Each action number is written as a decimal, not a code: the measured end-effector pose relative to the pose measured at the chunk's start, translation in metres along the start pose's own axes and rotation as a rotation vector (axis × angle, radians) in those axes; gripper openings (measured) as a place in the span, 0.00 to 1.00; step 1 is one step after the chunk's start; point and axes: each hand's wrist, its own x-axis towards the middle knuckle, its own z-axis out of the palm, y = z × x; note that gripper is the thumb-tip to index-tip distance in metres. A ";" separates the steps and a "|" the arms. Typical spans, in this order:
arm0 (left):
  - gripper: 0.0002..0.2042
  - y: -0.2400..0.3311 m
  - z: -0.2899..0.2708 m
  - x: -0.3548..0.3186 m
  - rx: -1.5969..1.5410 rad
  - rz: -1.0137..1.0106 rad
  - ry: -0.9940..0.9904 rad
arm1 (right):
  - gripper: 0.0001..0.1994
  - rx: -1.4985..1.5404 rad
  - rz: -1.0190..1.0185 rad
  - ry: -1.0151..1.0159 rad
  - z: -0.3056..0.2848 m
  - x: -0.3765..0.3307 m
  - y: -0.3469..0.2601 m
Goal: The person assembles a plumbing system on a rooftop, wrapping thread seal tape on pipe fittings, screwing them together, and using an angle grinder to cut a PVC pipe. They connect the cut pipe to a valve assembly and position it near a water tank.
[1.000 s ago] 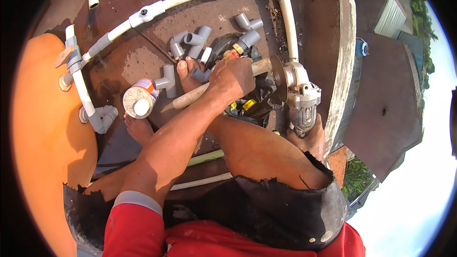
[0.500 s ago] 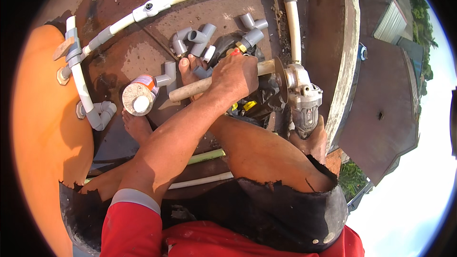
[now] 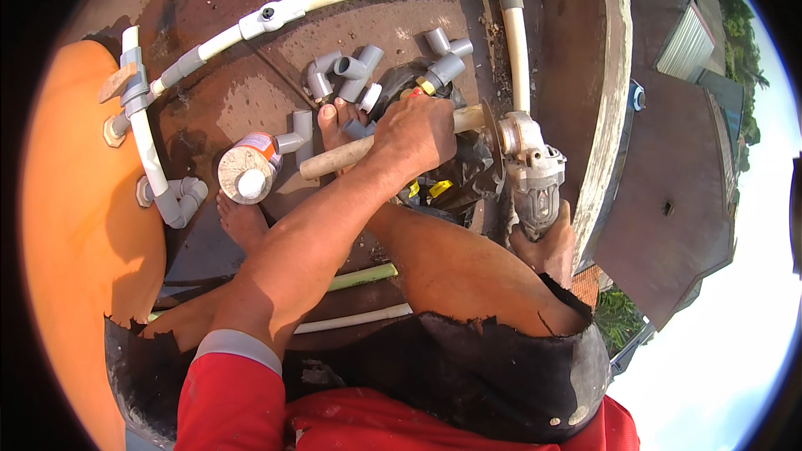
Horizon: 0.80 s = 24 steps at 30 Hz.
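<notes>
My left hand (image 3: pixel 413 134) grips the cream pipe (image 3: pixel 338 159) mid-length — stiff, light, likely slick; my right hand (image 3: pixel 547 242) wraps the heavy angle grinder (image 3: pixel 530 171) by its body.

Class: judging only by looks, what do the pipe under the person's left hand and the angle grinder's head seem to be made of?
The pipe: probably plastic, a matt cream surface like the white pipework around it. The angle grinder: its head looks like bare cast metal, dull silver-grey with worn patches.
</notes>
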 end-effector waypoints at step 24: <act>0.16 -0.008 0.013 -0.012 -0.269 0.078 0.037 | 0.28 0.183 -0.132 -0.039 -0.023 -0.001 -0.005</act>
